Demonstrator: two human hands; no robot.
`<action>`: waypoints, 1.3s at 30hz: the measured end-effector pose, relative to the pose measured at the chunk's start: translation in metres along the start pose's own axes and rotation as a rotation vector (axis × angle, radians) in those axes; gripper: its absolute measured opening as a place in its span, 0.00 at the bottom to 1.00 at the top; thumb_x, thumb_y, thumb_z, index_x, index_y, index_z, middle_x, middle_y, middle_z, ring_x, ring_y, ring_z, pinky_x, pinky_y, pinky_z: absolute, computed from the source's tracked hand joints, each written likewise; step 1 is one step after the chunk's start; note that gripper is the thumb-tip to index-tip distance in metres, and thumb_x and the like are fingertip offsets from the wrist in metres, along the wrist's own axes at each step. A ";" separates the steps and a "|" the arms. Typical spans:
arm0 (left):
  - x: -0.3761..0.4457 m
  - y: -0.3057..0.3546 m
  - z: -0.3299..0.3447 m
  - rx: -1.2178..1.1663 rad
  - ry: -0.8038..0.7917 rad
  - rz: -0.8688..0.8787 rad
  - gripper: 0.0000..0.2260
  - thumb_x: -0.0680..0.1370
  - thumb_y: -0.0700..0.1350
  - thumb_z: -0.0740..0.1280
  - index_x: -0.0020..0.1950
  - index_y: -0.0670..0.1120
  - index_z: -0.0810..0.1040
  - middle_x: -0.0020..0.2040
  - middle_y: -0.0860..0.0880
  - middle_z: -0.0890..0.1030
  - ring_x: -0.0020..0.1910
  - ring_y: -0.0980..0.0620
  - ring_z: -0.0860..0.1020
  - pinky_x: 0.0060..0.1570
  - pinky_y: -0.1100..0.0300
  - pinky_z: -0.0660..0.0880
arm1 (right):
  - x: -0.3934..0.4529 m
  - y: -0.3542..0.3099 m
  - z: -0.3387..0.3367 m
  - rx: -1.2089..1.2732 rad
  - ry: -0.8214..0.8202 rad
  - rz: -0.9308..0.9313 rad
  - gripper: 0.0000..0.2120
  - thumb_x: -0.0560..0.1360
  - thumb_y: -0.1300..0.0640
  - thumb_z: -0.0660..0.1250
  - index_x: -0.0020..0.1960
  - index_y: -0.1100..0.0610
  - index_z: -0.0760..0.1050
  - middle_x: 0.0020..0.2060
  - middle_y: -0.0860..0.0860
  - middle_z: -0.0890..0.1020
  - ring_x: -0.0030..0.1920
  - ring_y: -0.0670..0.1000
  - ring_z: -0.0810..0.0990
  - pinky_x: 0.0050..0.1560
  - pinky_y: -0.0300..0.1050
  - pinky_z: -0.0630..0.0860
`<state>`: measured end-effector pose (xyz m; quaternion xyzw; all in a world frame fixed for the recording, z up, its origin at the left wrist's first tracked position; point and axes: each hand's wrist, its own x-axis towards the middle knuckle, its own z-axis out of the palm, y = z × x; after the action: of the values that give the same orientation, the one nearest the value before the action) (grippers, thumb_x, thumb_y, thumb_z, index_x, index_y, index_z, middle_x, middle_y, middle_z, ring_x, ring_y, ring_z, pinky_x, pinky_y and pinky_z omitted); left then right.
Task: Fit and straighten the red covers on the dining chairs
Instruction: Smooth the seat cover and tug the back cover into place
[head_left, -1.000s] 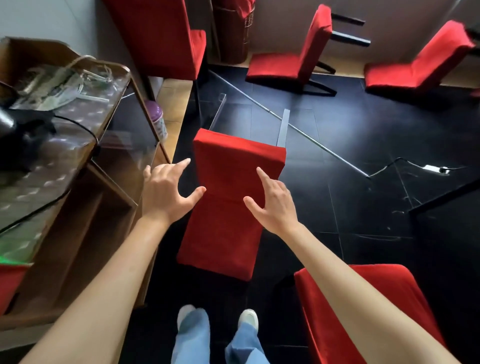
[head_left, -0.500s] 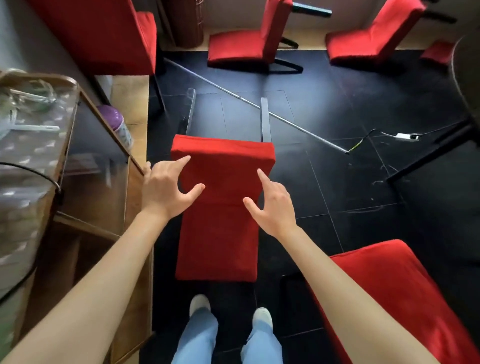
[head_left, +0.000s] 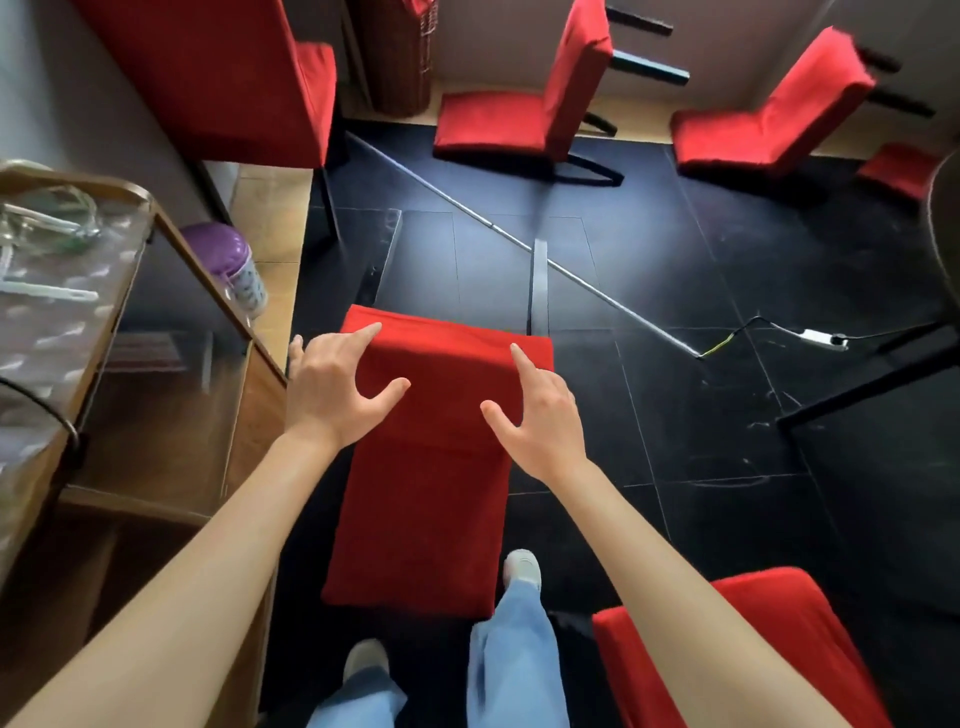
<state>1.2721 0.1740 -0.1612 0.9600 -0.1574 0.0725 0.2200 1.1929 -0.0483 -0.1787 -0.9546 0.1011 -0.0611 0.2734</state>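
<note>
A dining chair in a red cover (head_left: 431, 499) stands right in front of me, seen from above and behind its backrest. Its grey metal legs (head_left: 539, 280) run forward on the dark floor. My left hand (head_left: 337, 387) is spread at the left side of the backrest top, index finger on the red fabric. My right hand (head_left: 540, 410) is spread at the right side, index finger pointing along the cover's edge. Neither hand grips the cover. My feet stand just behind the chair.
A glass-topped wooden cabinet (head_left: 171, 244) stands close on the left, a purple-lidded jar (head_left: 228, 260) beside it. Another red-covered chair (head_left: 753, 649) is at lower right. Three more red chairs (head_left: 524, 104) stand farther off. A metal rod (head_left: 571, 275) and a cable (head_left: 779, 332) lie on the floor.
My view has tilted down and I have stepped closer to the chair. Both hands have come over the top of the backrest, staying spread.
</note>
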 end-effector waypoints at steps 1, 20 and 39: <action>0.005 0.003 0.004 0.000 0.015 -0.025 0.29 0.69 0.54 0.76 0.67 0.45 0.76 0.56 0.43 0.81 0.59 0.41 0.76 0.67 0.38 0.61 | 0.011 0.004 -0.002 -0.006 -0.017 -0.026 0.35 0.75 0.43 0.65 0.77 0.54 0.58 0.61 0.52 0.77 0.64 0.54 0.70 0.67 0.53 0.65; 0.000 0.016 0.021 0.075 0.193 -0.497 0.32 0.67 0.62 0.66 0.67 0.47 0.76 0.55 0.44 0.81 0.59 0.43 0.76 0.67 0.39 0.60 | 0.112 0.012 -0.002 0.004 -0.283 -0.423 0.35 0.75 0.42 0.63 0.77 0.51 0.56 0.63 0.52 0.76 0.68 0.55 0.67 0.69 0.53 0.64; 0.003 0.059 0.036 0.233 0.577 -1.032 0.31 0.68 0.64 0.65 0.66 0.49 0.75 0.56 0.46 0.81 0.59 0.44 0.77 0.64 0.39 0.63 | 0.229 -0.026 0.026 0.012 -0.618 -0.978 0.38 0.72 0.36 0.56 0.77 0.49 0.55 0.66 0.50 0.74 0.70 0.54 0.65 0.70 0.54 0.64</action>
<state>1.2581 0.1069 -0.1690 0.8716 0.4041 0.2307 0.1542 1.4240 -0.0652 -0.1731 -0.8623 -0.4368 0.1005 0.2355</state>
